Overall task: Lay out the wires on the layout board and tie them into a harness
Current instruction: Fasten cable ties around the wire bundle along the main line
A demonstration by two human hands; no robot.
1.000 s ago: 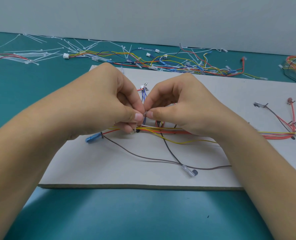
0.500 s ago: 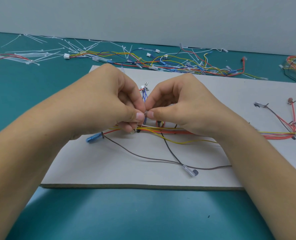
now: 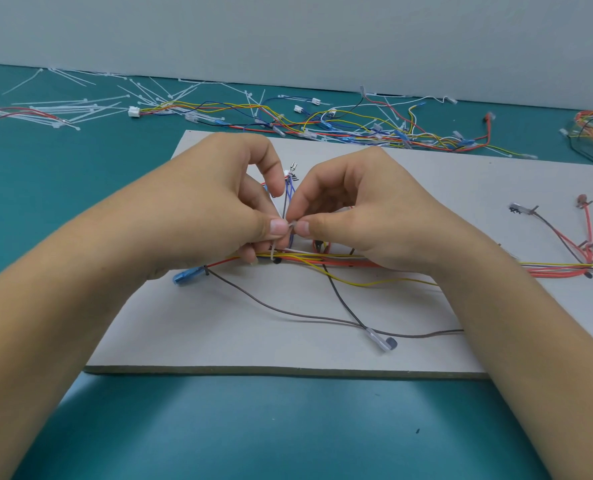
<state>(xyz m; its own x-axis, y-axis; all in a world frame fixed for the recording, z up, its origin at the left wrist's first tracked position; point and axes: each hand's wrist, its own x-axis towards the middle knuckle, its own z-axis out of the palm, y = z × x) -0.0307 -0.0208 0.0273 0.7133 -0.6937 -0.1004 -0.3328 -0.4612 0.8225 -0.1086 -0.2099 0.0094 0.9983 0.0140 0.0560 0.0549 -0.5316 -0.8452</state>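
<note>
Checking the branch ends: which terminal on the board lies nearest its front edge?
The clear-sleeved terminal ending the black wire. The blue terminal at the left and the grey terminal at the far right lie farther back.

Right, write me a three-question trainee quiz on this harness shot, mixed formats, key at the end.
1. True or false: the wire bundle lies across the layout board.
2. What do the left hand and the right hand pinch between their thumbs and fingers, just above the bundle?
A. scissors
B. a cable tie
C. a roll of tape
3. Fill in: the sleeved terminal lying on the board beside the left wrist is ___ in colour.

Key: 1 true; 2 B; 3 blue.
</note>
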